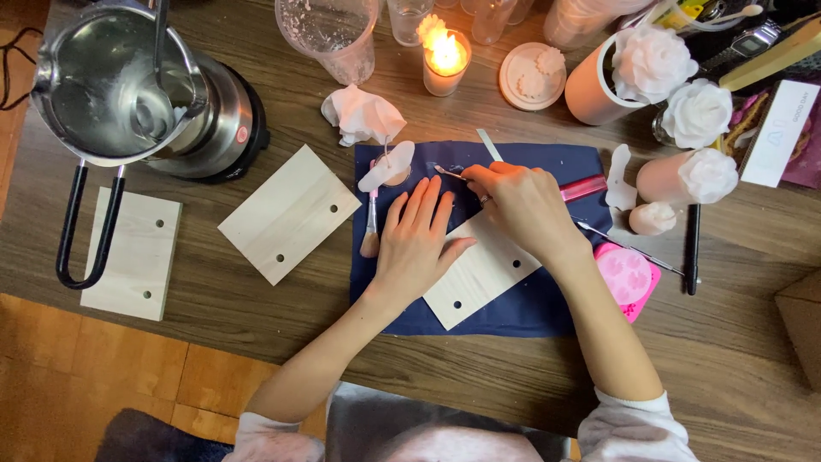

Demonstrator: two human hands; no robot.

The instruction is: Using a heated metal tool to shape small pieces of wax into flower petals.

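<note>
Wooden board [479, 274] with two drilled holes lies on our dark blue cloth [547, 308], and we place everything else from that cloth. Our left hand [415, 244] rests flat on the board's near-left part, fingers spread and loose, gripping nothing. Our right hand [522, 205] is closed around a thin metal tool [449, 173], its tip pointing left over the cloth's far edge. A small brush [371, 224] lies at the cloth's left edge under a white wax piece [386, 164]. Left of the cloth sit a second board [289, 214] and a steel pitcher [120, 85] on a hot plate. Beyond the cloth a lit candle [445, 60] burns. Right of the cloth lies a pink mould [629, 278].
</note>
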